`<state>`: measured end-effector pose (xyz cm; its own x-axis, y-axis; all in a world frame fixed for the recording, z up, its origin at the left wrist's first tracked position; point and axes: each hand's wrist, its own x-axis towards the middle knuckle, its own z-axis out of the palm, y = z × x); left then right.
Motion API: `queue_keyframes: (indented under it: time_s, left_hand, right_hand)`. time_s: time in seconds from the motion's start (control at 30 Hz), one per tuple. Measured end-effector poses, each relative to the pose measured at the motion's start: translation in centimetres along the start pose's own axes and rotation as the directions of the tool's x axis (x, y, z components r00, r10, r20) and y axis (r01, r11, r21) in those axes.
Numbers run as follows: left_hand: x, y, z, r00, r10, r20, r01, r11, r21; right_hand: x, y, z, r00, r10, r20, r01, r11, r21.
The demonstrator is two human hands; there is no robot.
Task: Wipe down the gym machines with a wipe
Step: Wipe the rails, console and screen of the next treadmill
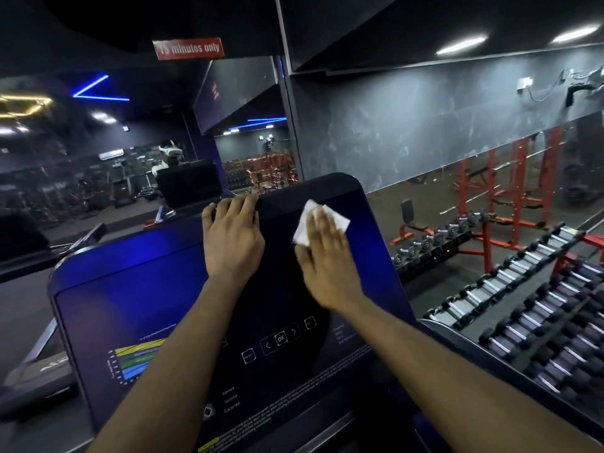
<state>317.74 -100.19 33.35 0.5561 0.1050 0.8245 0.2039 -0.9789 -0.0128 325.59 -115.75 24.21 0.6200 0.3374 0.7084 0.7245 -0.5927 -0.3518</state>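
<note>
Right hand (323, 263) is down flat on the thin white paper wipe (307, 223), fingers straight and close together, pressing it onto the far right part of the dark, glossy treadmill console (130, 305). Only the wipe's far corners and its left edge peek out; the rest is hidden under the palm. Left hand (232, 237) is just beside it to the left, fingers curled over the console's far top edge and gripping it. The fingertips drop behind that edge and out of sight (the thumb is hard to make out). On the near face, a white-outlined OK button (280, 338) sits between two arrows, and a yellow, green and blue striped chart (137, 361) is partly covered by the left forearm. The small print nearby is too blurred to read, and the console's near end is cut off by the frame. To the right, rows of black and silver dumbbells (523, 322) run out of view. Beyond them stand red steel racks (510, 191). Far above, a red sign (188, 48) reads "minutes only", its number smeared.
</note>
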Motion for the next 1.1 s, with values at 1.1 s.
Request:
queue_keyframes:
  time_s: [1.1]
  left_hand:
    - [0.4, 2.2, 1.1, 0.993, -0.083, 0.089, 0.069, 0.985, 0.157]
  right_hand:
    - [-2.9, 4.0, 0.3, 0.924, 0.383, -0.015, -0.377, 0.915, 0.144]
